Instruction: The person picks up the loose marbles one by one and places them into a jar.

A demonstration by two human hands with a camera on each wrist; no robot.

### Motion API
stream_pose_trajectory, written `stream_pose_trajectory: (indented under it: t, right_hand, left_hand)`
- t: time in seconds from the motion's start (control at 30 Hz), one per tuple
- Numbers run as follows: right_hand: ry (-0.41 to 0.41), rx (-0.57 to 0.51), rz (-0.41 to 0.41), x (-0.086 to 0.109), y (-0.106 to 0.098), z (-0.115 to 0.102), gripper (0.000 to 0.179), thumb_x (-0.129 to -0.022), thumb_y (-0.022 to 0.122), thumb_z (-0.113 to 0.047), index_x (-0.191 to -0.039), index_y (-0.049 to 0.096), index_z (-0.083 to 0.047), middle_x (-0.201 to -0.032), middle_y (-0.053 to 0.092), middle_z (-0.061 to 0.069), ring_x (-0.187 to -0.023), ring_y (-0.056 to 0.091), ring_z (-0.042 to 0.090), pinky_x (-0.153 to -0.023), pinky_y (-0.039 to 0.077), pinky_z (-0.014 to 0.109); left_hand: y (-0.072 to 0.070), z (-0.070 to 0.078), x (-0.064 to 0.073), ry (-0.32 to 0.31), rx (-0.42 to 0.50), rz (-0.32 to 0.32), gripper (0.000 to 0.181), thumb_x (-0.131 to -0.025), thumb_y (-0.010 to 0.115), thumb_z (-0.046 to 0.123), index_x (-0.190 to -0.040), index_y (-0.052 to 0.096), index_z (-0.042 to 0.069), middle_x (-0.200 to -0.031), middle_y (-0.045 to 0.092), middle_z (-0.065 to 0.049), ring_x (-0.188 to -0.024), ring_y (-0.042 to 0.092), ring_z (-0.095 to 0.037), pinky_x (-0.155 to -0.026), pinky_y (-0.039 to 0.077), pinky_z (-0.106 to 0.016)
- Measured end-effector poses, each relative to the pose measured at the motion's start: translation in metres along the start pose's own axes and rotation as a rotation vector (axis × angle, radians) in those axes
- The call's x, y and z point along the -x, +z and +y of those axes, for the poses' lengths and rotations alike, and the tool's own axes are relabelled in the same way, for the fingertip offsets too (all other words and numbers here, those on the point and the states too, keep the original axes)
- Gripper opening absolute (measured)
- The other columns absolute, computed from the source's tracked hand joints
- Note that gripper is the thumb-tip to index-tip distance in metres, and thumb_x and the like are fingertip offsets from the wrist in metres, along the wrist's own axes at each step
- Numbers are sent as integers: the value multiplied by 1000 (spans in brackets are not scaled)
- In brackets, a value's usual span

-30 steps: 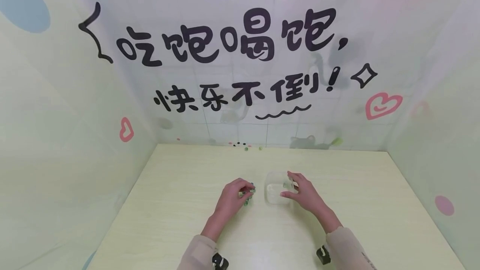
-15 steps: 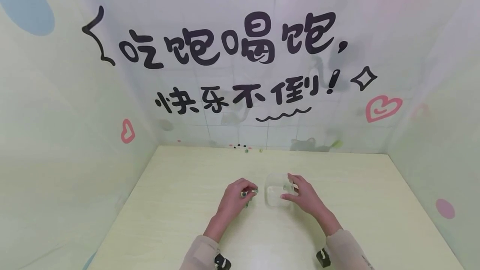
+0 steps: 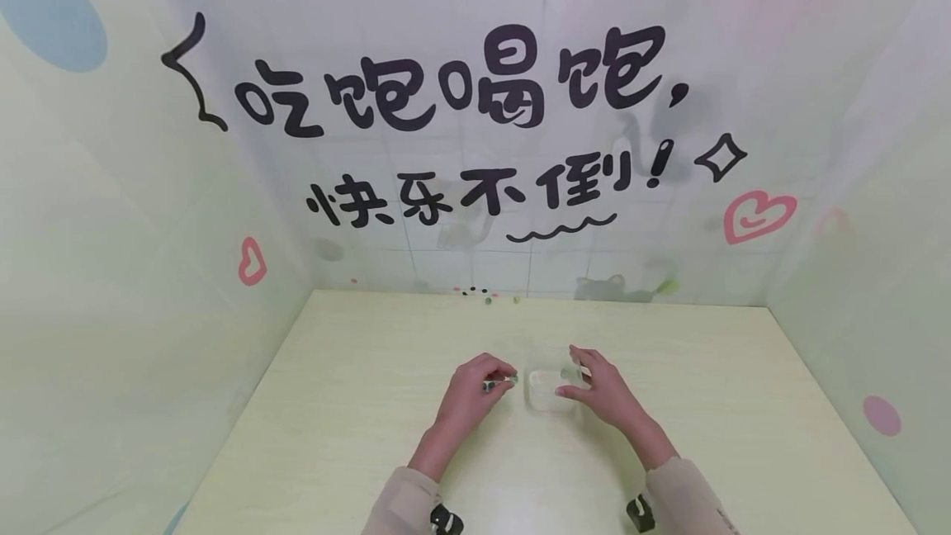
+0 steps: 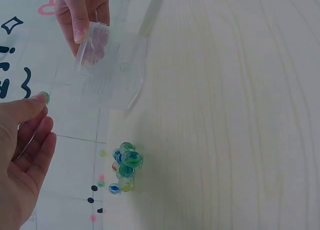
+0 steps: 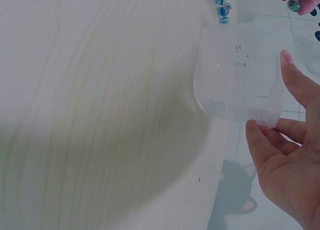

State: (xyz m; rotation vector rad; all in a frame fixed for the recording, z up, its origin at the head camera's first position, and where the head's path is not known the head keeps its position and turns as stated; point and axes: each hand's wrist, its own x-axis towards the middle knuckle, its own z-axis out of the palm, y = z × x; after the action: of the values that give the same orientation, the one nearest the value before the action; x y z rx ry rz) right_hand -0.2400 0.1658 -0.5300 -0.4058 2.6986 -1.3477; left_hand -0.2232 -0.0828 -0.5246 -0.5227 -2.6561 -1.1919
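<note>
My left hand (image 3: 470, 393) pinches a green glass marble (image 4: 45, 97) between thumb and forefinger, a little above the table and just left of a clear plastic container (image 3: 541, 390). Below that hand, a small cluster of marbles (image 4: 126, 165), swirled in green, blue and yellow, lies on the table; in the head view the hand partly hides it. The container stands upright, and my right hand (image 3: 611, 393) grips its right side, thumb on the near part and fingers behind. A faint greenish round shape (image 4: 124, 67) shows through the container wall, probably a marble.
The pale wooden table (image 3: 357, 403) is bounded by printed fabric walls (image 3: 475, 254) at the back and both sides. Small greenish dots (image 3: 516, 300) sit at the table's back edge; whether they are marbles or print I cannot tell.
The left hand has lifted slightly and shifted right toward the container, with the marble pinched in its fingertips. My right hand and the container have stayed in place.
</note>
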Motion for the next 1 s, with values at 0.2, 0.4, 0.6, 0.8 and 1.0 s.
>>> stream_pose_trajectory:
  t: [0.2, 0.4, 0.6, 0.8, 1.0]
  right_hand:
    - [7, -6, 2, 0, 0, 0, 78, -88, 76, -16, -148, 34, 11, -146, 44, 29, -137, 44, 45, -108, 46, 50]
    - [15, -13, 4, 0, 0, 0, 79, -87, 76, -16, -148, 34, 11, -146, 44, 29, -137, 44, 45, -108, 46, 51]
    - [12, -6, 13, 1, 0, -1, 78, -87, 77, -16, -148, 35, 11, -145, 45, 29, -137, 45, 45, -107, 46, 51]
    - [-1, 5, 24, 1, 1, -1, 78, -86, 77, -17, -146, 36, 12, -144, 47, 30, -135, 46, 46, -106, 47, 50]
    - [1, -1, 22, 2, 0, -1, 80, -86, 78, -21, -146, 37, 11, -144, 47, 29, -135, 46, 45, -107, 47, 51]
  left_hand:
    - [1, 2, -2, 2, 5, -3, 12, -89, 74, 14, -101, 73, 17, -94, 69, 5, -86, 66, -9, -79, 60, -25]
    - [2, 3, -4, 12, -1, 3, 11, -89, 74, 13, -100, 74, 17, -94, 69, 5, -86, 65, -8, -78, 59, -23]
    - [3, 5, -6, 18, -13, 4, 12, -89, 74, 14, -100, 74, 16, -94, 70, 4, -86, 67, -12, -77, 59, -22]
    - [3, 8, -7, 17, -6, -2, 12, -89, 74, 13, -101, 74, 15, -94, 70, 3, -87, 68, -17, -77, 58, -22]
    - [3, 11, -8, 27, 19, -7, 12, -89, 74, 12, -101, 73, 14, -95, 70, 1, -89, 68, -20, -81, 61, -36]
